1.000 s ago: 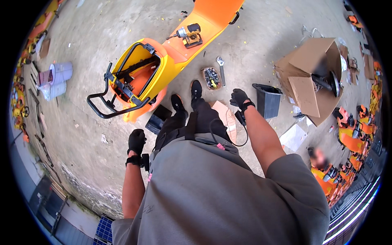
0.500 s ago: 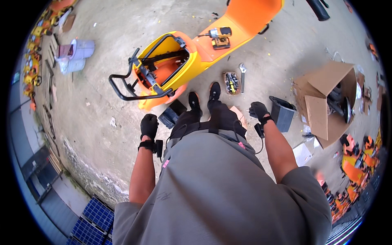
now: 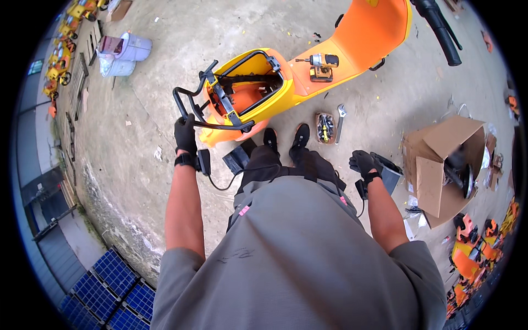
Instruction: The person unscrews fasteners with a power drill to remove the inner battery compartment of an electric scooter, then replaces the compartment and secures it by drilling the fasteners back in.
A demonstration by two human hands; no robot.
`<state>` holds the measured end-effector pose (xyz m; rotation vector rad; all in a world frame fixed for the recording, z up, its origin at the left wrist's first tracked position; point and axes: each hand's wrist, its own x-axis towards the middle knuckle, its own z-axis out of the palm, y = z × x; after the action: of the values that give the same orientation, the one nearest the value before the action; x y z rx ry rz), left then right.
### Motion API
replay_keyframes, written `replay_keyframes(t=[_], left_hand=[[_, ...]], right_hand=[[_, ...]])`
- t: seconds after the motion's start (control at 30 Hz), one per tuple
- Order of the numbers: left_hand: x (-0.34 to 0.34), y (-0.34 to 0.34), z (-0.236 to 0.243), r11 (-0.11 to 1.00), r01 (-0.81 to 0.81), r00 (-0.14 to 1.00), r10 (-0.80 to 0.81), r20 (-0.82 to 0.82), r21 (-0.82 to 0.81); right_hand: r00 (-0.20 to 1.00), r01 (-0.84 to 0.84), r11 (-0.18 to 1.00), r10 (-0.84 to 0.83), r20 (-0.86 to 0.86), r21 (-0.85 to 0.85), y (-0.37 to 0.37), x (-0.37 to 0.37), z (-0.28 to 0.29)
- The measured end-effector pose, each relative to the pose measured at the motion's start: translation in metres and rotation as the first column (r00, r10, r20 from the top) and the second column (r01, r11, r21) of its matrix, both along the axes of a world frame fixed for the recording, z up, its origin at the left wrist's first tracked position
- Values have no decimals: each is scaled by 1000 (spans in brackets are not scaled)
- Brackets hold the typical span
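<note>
An orange and yellow scooter [image 3: 294, 91] stands in front of me, its seat opening uncovered. My left hand [image 3: 185, 135], in a black glove, is at the near left corner of its black tube rear rack [image 3: 177, 99], the fingers closed round the tube. In a matching glove, my right hand [image 3: 363, 163] hangs in a loose fist beside a dark bin [image 3: 391, 176], with nothing visible in it. A yellow and black cordless driver [image 3: 322, 67] lies on the scooter's orange footboard. Beyond my shoes are a small box of parts [image 3: 325, 120] and an adjustable wrench [image 3: 341, 122].
An open cardboard box [image 3: 428, 181] with black parts inside stands at the right. Near my left foot lies a black box [image 3: 237, 158]. White buckets [image 3: 135, 48] are at the far left. Several scooters line both sides, and blue crates [image 3: 107, 286] sit at the lower left.
My left hand has moved forward to the scooter's rear rack. The right hand stays in a fist at my side. The whole scene has shifted rightward and down in the picture.
</note>
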<state>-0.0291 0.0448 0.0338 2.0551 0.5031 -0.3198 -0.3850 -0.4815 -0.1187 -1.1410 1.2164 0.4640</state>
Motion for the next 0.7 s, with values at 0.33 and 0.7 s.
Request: replay_keyframes(t=[0.33,0.7], left_hand=[[51,-1,-11,885,-119,993,96,-74,-450],[103,-8,92,866,-190,981,154,-115,-463]], right_hand=[[995,91,995,-92,-26,-46,20,-8,41],[993,66,998,-67,-94,-8,52,-11,28]])
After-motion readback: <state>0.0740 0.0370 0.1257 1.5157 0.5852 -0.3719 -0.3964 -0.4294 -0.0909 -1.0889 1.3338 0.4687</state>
